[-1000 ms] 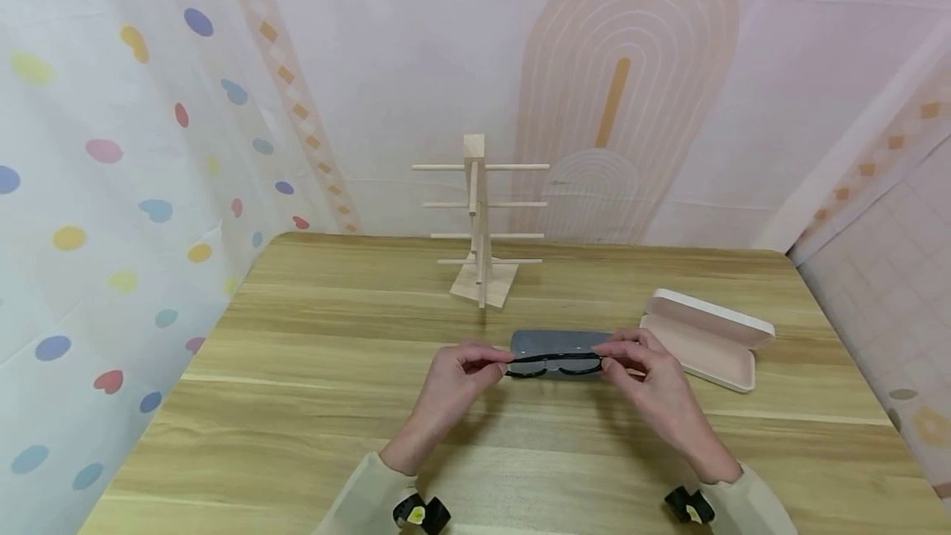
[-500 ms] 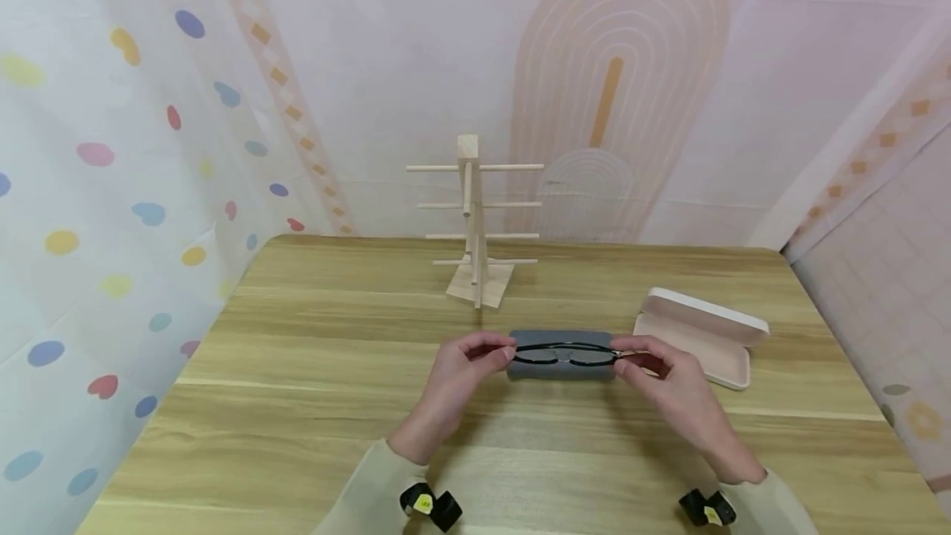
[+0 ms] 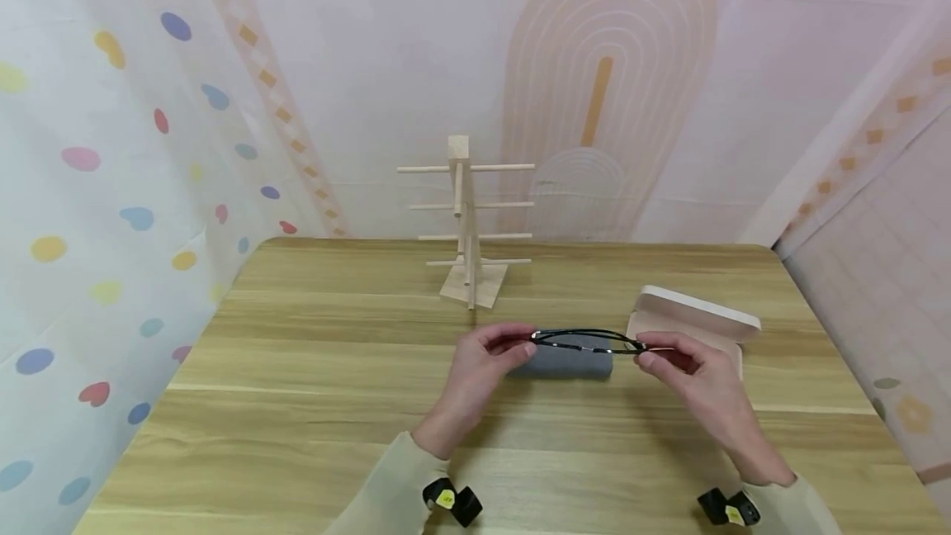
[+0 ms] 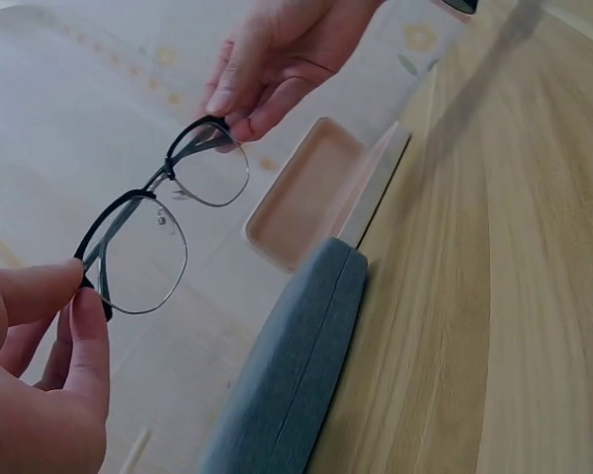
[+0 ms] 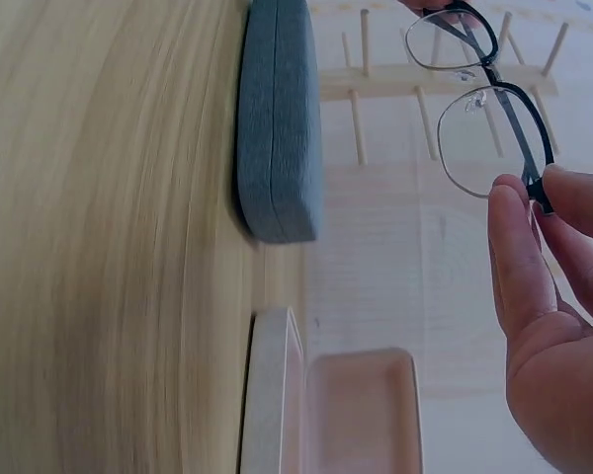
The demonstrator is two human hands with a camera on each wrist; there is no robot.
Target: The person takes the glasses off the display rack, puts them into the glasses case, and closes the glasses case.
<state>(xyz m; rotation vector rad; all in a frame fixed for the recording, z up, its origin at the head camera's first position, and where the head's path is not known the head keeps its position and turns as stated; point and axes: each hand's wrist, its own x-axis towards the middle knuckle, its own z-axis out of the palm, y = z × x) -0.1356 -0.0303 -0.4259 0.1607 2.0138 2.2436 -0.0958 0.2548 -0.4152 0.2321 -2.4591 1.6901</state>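
A pair of eyeglasses [image 3: 587, 330], with a black upper rim and thin metal lower rims, is held level above the table. My left hand [image 3: 475, 376] pinches one end of the frame between thumb and fingers. At the other end, my right hand [image 3: 702, 382] pinches the frame the same way. The temples look folded behind the lenses in the left wrist view. Below and behind the eyeglasses lies a closed blue-grey glasses case [image 3: 568, 367], partly hidden by the left fingers.
To the right, a white glasses case [image 3: 698, 304] with a pink lining lies open, partly behind my right hand. A wooden display stand [image 3: 461, 157] with several horizontal pegs stands upright near the table's back. Patterned curtains [image 3: 371, 73] hang behind the table.
Both hands have carried the eyeglasses up and to the right, off the front of the blue-grey case. The frame has tilted in the hands. The head view has shifted slightly.
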